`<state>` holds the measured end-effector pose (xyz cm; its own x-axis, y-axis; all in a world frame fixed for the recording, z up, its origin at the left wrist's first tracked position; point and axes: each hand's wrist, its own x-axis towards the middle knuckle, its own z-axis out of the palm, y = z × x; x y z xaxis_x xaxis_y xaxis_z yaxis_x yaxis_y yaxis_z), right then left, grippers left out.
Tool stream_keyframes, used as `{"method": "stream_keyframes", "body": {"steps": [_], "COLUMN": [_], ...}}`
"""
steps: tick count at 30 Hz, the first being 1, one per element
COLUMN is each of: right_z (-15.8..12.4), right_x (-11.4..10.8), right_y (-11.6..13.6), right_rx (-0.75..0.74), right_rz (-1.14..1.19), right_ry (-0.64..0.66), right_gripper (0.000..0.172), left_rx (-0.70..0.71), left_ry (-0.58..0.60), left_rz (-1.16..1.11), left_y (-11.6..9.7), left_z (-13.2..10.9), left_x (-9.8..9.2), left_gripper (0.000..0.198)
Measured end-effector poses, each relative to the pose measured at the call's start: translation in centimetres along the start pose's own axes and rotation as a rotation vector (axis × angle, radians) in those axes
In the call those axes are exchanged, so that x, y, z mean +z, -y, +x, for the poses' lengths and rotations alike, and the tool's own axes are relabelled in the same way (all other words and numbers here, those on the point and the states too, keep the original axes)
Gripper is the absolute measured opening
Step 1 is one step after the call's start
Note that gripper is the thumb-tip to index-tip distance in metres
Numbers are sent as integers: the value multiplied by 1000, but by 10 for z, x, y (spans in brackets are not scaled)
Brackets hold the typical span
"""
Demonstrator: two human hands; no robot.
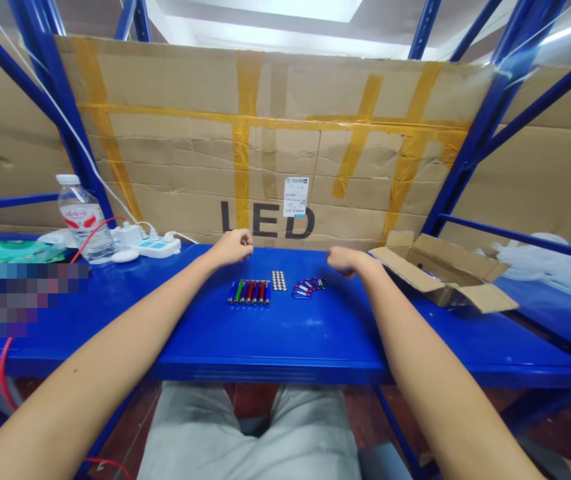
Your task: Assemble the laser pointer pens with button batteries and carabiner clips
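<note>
Blue tabletop (265, 340), shiny multicoloured tubes (250, 293)

Both bare forearms reach forward and converge, the left forearm (130, 350) slanting in from the lower left, the right forearm (428, 363) from the lower right. The left hand (232, 247) curls loosely, fingers bent inward; the right hand (346, 260) is folded into a fist. The hands stand well apart, ahead of two spread, grey-clad thighs (315, 427).
</note>
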<state>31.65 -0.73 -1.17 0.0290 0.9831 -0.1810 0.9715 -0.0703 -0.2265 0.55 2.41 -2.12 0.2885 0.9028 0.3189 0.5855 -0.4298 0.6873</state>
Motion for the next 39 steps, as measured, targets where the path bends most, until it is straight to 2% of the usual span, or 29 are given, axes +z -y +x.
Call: {"method": "stream_keyframes", "body": {"steps": [1, 3, 7, 11, 19, 28, 33, 39], "right_z": [2, 7, 14, 13, -2, -6, -2, -6], "right_x": [2, 7, 11, 5, -1, 0, 1, 0], "right_y": [-5, -13, -21, -25, -21, -12, -13, -10], "right_rx": [61, 132, 183, 229, 127, 16, -5, 10], "right_rz": [-22, 5, 143, 118, 45, 116, 129, 126], "right_ry": [99, 200, 277, 278, 181, 262, 273, 256], "right_gripper": [15, 15, 17, 26, 10, 9, 9, 9], "left_rx": [-43, -82, -177, -233, -280, -281, -292, -255], "left_ry": [36, 133, 390, 513, 541, 593, 599, 678], "left_rz": [30, 114, 170, 155, 132, 101, 84, 65], "left_y": [5, 12, 22, 23, 14, 13, 16, 20], "left_z": [2, 4, 4, 0, -6, -8, -7, -6], "left_x": [-4, -11, -20, -25, -29, -32, -34, -37], "left_gripper": [10, 9, 9, 12, 18, 19, 20, 20]}}
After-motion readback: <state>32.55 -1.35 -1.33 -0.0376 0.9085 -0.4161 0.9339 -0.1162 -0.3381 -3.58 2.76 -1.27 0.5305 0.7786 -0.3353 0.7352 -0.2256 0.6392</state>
